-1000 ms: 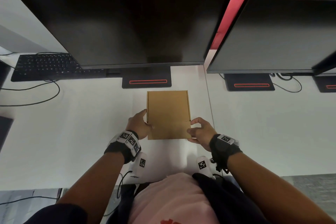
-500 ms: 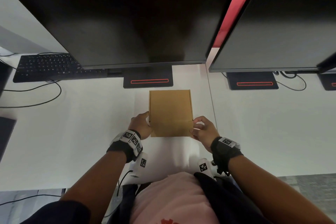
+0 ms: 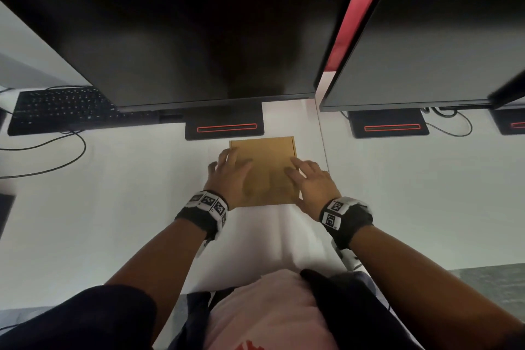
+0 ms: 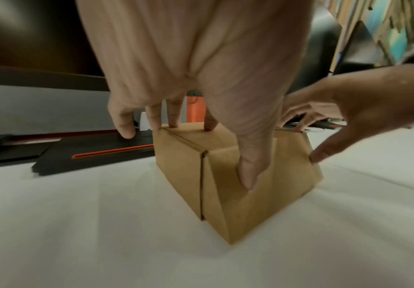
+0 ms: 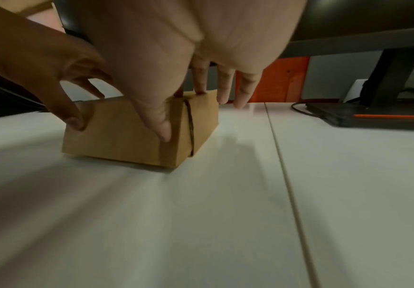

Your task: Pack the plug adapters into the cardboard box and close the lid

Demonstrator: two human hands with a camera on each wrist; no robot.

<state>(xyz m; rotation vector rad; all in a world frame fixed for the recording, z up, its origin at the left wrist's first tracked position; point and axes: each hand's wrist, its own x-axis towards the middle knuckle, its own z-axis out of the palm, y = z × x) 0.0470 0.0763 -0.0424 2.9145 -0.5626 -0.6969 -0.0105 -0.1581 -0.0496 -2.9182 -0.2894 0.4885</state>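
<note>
My left hand (image 3: 233,176) lies on top of the cardboard box (image 3: 267,159), on its left side. My fingers (image 4: 174,115) are straight and spread apart, with the tips touching the lid. My little finger hangs off the left edge of the box. My left thumb (image 4: 249,171) points down along the front wall of the box.

My right hand (image 3: 311,182) lies on the right side of the box. Its fingers (image 5: 201,79) are straight and spread too. Two tips touch the lid and two hang past the right edge. My right thumb (image 5: 161,124) presses on the front wall near the corner.

The box sits flat on the white desk (image 3: 113,221), with its lid shut. It is just in front of the black monitor stand (image 3: 224,128) that has a red line on it. I cannot see any plugs, since the box is closed. The box is plain brown and I can read no words on it.

A big dark monitor (image 3: 181,37) stands behind the box. Another monitor (image 3: 443,45) stands to the right. A black keyboard (image 3: 62,108) lies far to the left with a cable (image 3: 65,162) near it. My wristbands (image 3: 208,203) have black and white square patterns, but no words I can read
</note>
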